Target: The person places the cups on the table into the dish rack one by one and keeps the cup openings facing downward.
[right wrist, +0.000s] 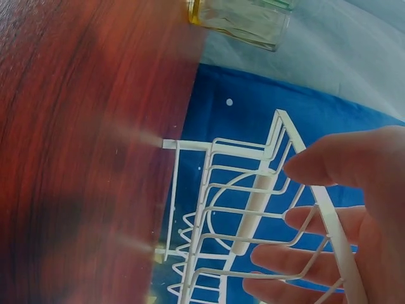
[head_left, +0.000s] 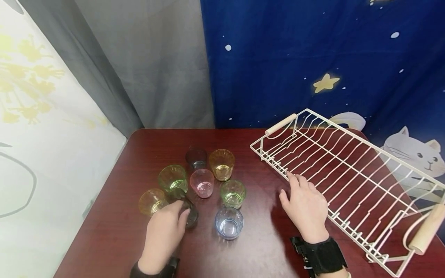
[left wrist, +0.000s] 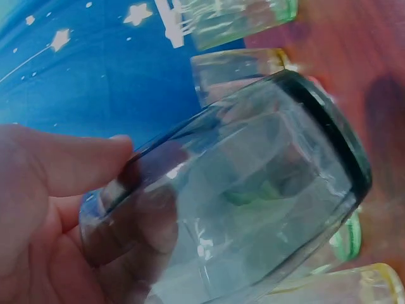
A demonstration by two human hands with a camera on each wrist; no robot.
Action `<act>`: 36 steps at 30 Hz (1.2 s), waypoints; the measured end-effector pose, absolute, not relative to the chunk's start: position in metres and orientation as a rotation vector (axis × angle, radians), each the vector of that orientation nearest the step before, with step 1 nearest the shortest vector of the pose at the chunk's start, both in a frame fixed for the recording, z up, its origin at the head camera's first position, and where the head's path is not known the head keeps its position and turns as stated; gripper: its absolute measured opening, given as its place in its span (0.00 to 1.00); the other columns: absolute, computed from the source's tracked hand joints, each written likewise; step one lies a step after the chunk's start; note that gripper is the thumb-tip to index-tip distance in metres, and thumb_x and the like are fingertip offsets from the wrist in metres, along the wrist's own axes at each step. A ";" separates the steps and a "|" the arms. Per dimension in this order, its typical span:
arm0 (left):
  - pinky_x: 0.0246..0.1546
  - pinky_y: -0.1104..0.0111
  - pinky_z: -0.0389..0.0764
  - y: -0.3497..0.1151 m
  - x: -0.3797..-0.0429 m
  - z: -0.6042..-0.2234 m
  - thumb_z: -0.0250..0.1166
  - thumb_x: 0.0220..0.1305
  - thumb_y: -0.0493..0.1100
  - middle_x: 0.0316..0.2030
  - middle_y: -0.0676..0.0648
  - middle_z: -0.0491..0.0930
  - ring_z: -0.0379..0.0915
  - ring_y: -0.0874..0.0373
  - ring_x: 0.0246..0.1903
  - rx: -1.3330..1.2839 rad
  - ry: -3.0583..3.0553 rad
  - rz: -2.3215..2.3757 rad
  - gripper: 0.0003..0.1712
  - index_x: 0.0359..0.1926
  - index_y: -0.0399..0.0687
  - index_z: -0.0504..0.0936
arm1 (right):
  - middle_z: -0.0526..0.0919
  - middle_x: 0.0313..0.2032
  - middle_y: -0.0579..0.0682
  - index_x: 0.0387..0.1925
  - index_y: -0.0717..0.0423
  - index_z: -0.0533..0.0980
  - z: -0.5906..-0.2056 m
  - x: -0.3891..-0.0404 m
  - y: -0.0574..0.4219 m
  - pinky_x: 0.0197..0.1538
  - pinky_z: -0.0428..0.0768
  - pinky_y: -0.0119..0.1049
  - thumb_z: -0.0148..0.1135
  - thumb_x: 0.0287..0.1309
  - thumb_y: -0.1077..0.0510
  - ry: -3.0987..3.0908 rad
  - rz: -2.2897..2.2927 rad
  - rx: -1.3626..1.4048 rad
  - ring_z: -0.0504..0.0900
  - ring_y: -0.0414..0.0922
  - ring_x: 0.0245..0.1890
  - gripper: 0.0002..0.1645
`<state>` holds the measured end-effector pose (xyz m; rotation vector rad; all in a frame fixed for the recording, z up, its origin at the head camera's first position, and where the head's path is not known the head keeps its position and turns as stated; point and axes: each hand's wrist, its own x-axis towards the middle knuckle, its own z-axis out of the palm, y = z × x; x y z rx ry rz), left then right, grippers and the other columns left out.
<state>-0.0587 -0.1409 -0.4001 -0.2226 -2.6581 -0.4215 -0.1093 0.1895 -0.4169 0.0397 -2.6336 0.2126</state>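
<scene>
My left hand (head_left: 165, 227) pinches a dark grey glass (left wrist: 253, 183) near its rim, thumb on one side and fingers on the other. The glass is tilted compared with the standing ones; whether its base touches the table is unclear. Beside it stand a yellow glass (head_left: 152, 201) and a large green glass (head_left: 172, 178). My right hand (head_left: 307, 206) lies at the near long edge of a white wire dish rack (head_left: 344, 158). Its fingers are loosely extended over the rail, and the thumb stands apart in the head view.
On the reddish-brown table (head_left: 264, 255) are also a pink glass (head_left: 202, 183), an amber glass (head_left: 221, 165), another dark glass (head_left: 196, 158), a smaller green glass (head_left: 233, 194) and a blue glass (head_left: 229, 223). The rack has wooden handles (head_left: 427, 229). Curtains (head_left: 264, 65) hang behind.
</scene>
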 end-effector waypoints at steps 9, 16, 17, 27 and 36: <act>0.27 0.71 0.77 -0.146 -0.063 -0.378 0.66 0.61 0.37 0.26 0.53 0.85 0.81 0.61 0.28 -0.108 -2.573 -0.880 0.04 0.37 0.49 0.83 | 0.81 0.52 0.56 0.57 0.50 0.76 -0.408 -0.111 0.189 0.25 0.76 0.46 0.66 0.51 0.51 -2.594 0.414 -0.003 0.82 0.56 0.44 0.30; 0.32 0.73 0.79 -0.143 -0.067 -0.371 0.64 0.65 0.42 0.30 0.54 0.88 0.83 0.62 0.32 -0.047 -2.496 -1.130 0.08 0.44 0.51 0.84 | 0.83 0.48 0.55 0.53 0.52 0.78 -0.404 -0.110 0.187 0.39 0.79 0.52 0.65 0.52 0.53 -2.535 0.480 0.001 0.82 0.56 0.47 0.24; 0.33 0.74 0.80 -0.141 -0.069 -0.371 0.63 0.66 0.43 0.31 0.54 0.88 0.83 0.64 0.33 -0.038 -2.488 -1.183 0.08 0.45 0.51 0.84 | 0.84 0.48 0.55 0.53 0.52 0.79 -0.403 -0.109 0.187 0.39 0.79 0.53 0.65 0.52 0.53 -2.531 0.486 -0.001 0.82 0.56 0.46 0.24; 0.49 0.75 0.78 -0.120 -0.083 -0.373 0.56 0.70 0.40 0.40 0.42 0.86 0.81 0.68 0.41 -0.043 -2.348 -1.880 0.13 0.53 0.44 0.78 | 0.82 0.51 0.56 0.53 0.52 0.78 -0.404 -0.109 0.183 0.41 0.79 0.54 0.63 0.55 0.52 -2.548 0.542 0.002 0.80 0.56 0.50 0.23; 0.52 0.73 0.79 -0.098 -0.090 -0.373 0.55 0.71 0.40 0.39 0.42 0.85 0.81 0.66 0.43 -0.206 -2.200 -2.056 0.11 0.49 0.40 0.79 | 0.82 0.51 0.53 0.56 0.49 0.77 -0.393 -0.113 0.170 0.47 0.79 0.52 0.67 0.55 0.45 -2.468 0.671 0.105 0.80 0.53 0.52 0.27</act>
